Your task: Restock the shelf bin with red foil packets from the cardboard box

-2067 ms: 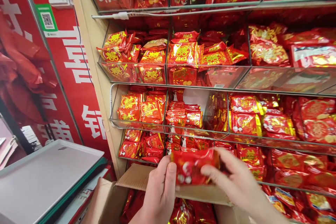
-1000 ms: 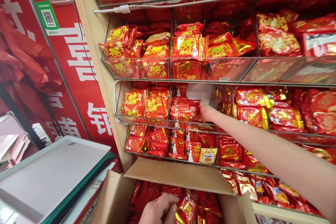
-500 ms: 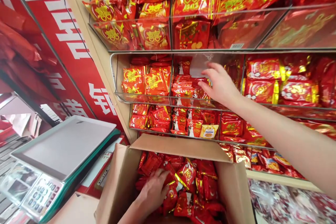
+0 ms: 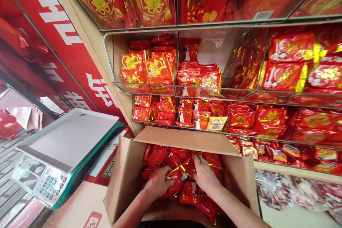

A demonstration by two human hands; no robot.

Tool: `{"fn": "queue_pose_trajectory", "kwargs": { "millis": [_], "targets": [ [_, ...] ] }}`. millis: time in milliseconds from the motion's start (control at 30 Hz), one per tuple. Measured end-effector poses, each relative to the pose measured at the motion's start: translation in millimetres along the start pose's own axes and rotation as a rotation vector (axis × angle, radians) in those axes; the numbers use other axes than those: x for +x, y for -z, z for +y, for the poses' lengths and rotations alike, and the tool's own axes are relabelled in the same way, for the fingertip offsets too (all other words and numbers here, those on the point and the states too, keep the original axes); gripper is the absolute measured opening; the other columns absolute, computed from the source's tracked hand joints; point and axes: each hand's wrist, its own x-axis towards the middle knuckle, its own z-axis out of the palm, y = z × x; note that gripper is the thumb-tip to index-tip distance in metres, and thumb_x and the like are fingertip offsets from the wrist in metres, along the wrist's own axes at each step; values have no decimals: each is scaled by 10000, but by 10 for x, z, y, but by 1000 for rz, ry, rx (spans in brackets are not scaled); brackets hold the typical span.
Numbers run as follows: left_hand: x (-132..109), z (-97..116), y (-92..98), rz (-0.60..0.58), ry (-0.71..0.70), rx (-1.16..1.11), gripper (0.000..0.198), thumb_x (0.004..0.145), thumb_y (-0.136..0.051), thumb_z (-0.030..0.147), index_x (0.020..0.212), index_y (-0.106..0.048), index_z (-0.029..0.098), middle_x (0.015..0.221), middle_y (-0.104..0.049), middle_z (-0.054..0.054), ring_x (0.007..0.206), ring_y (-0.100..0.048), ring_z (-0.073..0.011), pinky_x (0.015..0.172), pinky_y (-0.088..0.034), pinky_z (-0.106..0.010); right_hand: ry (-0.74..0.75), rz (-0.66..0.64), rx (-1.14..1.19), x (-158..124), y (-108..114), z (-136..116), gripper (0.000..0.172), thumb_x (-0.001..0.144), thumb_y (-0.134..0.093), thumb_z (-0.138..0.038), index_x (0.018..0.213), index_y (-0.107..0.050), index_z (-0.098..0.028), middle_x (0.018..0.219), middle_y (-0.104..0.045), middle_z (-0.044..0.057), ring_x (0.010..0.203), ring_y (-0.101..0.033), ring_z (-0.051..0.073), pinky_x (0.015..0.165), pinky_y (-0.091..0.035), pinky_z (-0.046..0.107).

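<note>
An open cardboard box (image 4: 184, 139) holds many small red and gold packets (image 4: 190, 193). Inside it, on the left, my left hand (image 4: 158, 182) rests among the packets with its fingers curved and apart around a packet's edge; no firm hold shows. My right hand (image 4: 203, 171) reaches into the box right of centre, its fingertips on a red packet and partly hidden among the others. Above the box, a shelf compartment (image 4: 197, 91) contains stacked red packets.
Clear-fronted shelves (image 4: 213, 25) with red packets rise behind the box. A scale with a flat tray (image 4: 72, 139) stands at the left, near another cardboard box (image 4: 80, 205). Bagged goods (image 4: 296, 192) lie at the lower right.
My right hand has moved down from the shelf compartment into the box. My left hand has stayed among the packets, shifting slightly. The view has tilted downward.
</note>
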Motion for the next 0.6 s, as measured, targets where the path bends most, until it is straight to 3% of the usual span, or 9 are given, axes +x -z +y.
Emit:
{"fn": "queue_pose_trajectory", "kwargs": {
  "millis": [167,300,433,500,600],
  "targets": [
    [-4,-82,-40,46,39,-27,276,717,-531,270,983,-566,204,898,-667,-27,847,-597,-171,723,-418,-229,-146,80,-35,320,-129,-147,517,763,-237,41,1230,-440,-49,1141,-538,233,1031,-513,309,792,-426,434],
    [-14,-71,-19,91,3,-44,250,720,-504,219,956,-580,184,913,-669,-51,873,-598,-189,760,-434,-262,-124,147,-35,287,-151,-197,506,772,-225,40,1173,-503,-94,1144,-548,193,1048,-481,299,838,-382,443],
    [20,64,62,147,-108,-51,350,722,-464,165,1060,-556,161,1084,-609,-96,1023,-536,-196,905,-387,-287,-61,157,14,187,-115,-159,436,766,-277,25,935,-635,-159,1007,-622,118,977,-521,280,792,-409,401],
    [51,165,114,120,-206,-64,465,658,-499,118,1120,-531,158,1173,-559,-99,1103,-482,-199,967,-343,-280,-20,146,58,125,-79,-116,367,732,-356,20,847,-650,-168,932,-646,86,922,-550,250,769,-425,349],
    [93,318,169,-19,-348,-77,676,555,-588,99,1215,-461,176,1274,-490,-96,1178,-417,-241,1011,-300,-320,39,117,122,20,-5,-58,265,665,-469,11,745,-643,-172,802,-668,38,806,-585,198,724,-437,273]
  ]
}}
